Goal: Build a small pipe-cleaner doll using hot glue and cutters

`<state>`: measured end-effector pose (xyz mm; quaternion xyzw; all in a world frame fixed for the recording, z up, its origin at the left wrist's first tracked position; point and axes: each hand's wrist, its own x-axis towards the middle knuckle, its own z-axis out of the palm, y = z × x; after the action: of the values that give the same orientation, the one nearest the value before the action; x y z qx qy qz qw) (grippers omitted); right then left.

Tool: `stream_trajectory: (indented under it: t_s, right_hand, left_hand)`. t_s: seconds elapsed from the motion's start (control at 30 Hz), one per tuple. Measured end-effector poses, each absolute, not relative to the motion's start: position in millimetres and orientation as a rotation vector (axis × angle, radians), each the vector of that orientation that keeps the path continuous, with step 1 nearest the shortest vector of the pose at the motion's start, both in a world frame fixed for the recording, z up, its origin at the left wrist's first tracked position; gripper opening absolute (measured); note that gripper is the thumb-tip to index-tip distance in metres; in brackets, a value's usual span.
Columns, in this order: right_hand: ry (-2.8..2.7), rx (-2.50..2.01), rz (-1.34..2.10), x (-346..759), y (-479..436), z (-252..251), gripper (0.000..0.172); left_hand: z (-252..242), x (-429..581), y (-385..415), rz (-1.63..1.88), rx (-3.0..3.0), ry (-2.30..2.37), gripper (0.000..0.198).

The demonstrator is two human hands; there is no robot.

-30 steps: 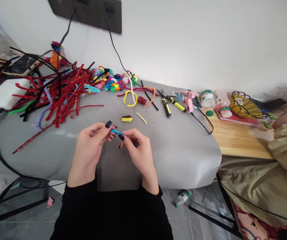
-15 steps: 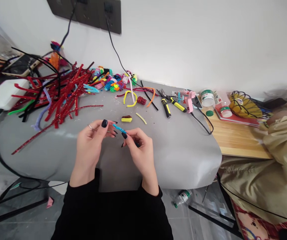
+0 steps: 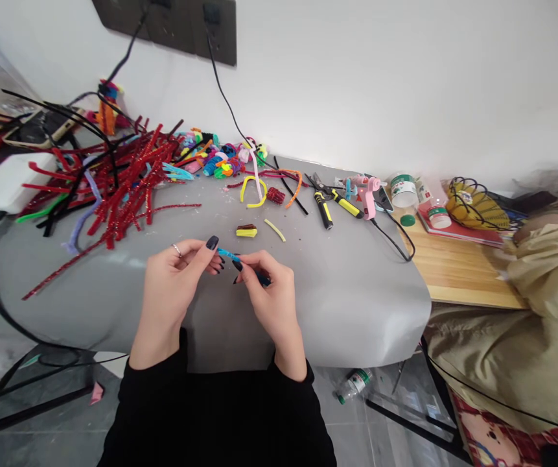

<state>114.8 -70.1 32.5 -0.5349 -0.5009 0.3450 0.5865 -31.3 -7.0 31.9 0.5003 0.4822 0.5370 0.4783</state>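
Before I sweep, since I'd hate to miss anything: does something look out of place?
A plastic bottle lies on its side on the floor by the gray table, where it looks dropped rather than placed.

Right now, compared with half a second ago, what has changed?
The left hand's thumb has moved right, up to the near end of the blue piece; whether it pinches is unclear. The right hand, gripping the other end, has shifted slightly left. The pliers, glue gun and yellow bundle stayed put.
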Motion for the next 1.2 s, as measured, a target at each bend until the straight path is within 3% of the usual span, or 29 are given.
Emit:
stream_trajectory:
  t_s: [0.33,0.83,1.2]
  right_hand:
    - [-1.127,-1.232,0.865,114,-69,33,0.015]
    - [-0.965,-1.092,1.094,109,-67,36,0.026]
    - [-0.985,-1.150,1.057,110,-68,36,0.032]
  left_hand:
    - [36,-24,-9,1.317,1.038,1.020,0.040]
    - [30,-19,-12,1.327,1.210,0.856,0.019]
    - [32,-16,-12,1.310,1.161,0.888,0.031]
